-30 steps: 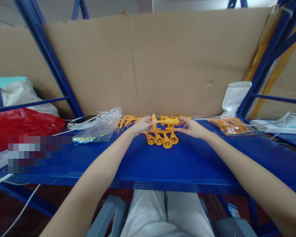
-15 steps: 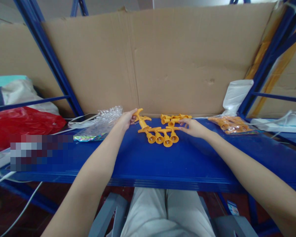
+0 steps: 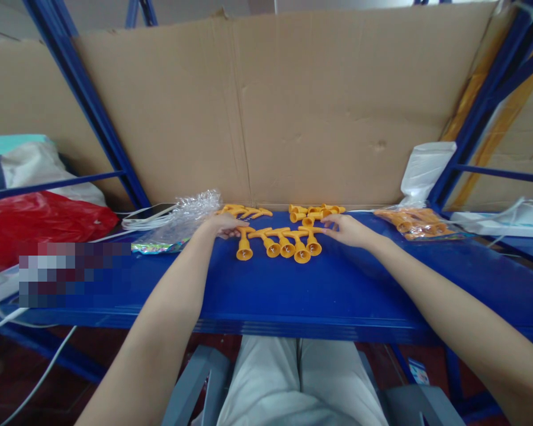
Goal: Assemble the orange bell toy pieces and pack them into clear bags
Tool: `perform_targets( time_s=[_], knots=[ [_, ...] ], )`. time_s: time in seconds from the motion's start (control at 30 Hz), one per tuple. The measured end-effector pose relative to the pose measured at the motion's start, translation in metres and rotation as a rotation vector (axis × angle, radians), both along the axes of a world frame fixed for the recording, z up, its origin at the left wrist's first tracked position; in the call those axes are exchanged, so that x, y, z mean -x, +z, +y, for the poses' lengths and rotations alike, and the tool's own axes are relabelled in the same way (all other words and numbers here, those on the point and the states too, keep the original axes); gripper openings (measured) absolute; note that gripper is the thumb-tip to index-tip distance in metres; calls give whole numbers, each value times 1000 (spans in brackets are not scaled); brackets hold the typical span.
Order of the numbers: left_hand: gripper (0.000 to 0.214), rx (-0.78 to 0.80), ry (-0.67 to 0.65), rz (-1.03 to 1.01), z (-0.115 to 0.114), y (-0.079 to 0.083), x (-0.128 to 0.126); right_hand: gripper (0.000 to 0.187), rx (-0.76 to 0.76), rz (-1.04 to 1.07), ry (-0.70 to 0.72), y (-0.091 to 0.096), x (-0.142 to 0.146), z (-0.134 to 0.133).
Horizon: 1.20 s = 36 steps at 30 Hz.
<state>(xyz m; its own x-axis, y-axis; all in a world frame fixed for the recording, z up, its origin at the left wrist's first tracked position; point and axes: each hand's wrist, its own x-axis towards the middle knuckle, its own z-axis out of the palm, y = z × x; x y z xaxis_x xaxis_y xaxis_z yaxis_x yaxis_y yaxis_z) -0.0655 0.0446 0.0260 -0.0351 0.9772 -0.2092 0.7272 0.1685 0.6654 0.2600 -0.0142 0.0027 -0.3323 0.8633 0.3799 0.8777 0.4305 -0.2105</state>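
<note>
A row of several orange plastic corkscrews (image 3: 286,247) lies on the blue shelf. Each has a T-handle and a bell-shaped body, its open mouth facing me, with a metal spiral showing inside. At the row's left end, my left hand (image 3: 227,225) has its fingers closed around the handle of one corkscrew (image 3: 244,251), which rests slightly apart from the others. My right hand (image 3: 344,229) pinches the handle tip of the rightmost corkscrew (image 3: 313,244). Behind the row lie loose orange T-handles (image 3: 249,211) on the left and loose bell-shaped bodies (image 3: 308,213) on the right.
A clear plastic bag (image 3: 182,216) and a phone (image 3: 153,212) with white cable lie left, beside a red bag (image 3: 44,222). A bag of orange parts (image 3: 420,223) and a white power strip (image 3: 501,225) are at right. A cardboard wall (image 3: 315,118) closes the back.
My left hand has lowered a corkscrew from above the row and moved left, setting it bell toward me at the left end. My right hand has stayed in place.
</note>
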Motion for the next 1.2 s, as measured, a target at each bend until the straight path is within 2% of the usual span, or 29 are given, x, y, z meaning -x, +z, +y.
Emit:
perform_targets(
  time_s=[0.1, 0.2, 0.47, 0.67, 0.87, 0.93, 1.0, 1.13, 1.2],
  knots=[
    [18, 57, 33, -4, -4, 1, -9, 28, 33, -16, -1, 0, 1, -1],
    [15, 5, 53, -49, -6, -2, -18, 29, 65, -47, -6, 0, 3, -3],
    [22, -75, 59, -100, -15, -8, -37, 29, 117, -75, 39, 0, 8, -9],
    [14, -116, 22, -326, -15, -13, -42, 32, 157, -107, 111, 5, 16, -18],
    [11, -114, -8, -437, -9, -18, -43, 30, 186, -128, 93, 11, 19, -22],
    [13, -117, -21, -403, -9, -18, -44, 30, 179, -110, 93, 11, 17, -20],
    [14, -158, -41, -281, -8, -17, -44, 30, 170, -92, 99, 9, 15, -18],
    [12, -320, -94, 186, -5, -16, -40, 30, 135, -68, 80, 6, 11, -13],
    [14, -363, -130, 331, -5, -15, -38, 30, 111, -67, 55, 7, 9, -12]
  ],
)
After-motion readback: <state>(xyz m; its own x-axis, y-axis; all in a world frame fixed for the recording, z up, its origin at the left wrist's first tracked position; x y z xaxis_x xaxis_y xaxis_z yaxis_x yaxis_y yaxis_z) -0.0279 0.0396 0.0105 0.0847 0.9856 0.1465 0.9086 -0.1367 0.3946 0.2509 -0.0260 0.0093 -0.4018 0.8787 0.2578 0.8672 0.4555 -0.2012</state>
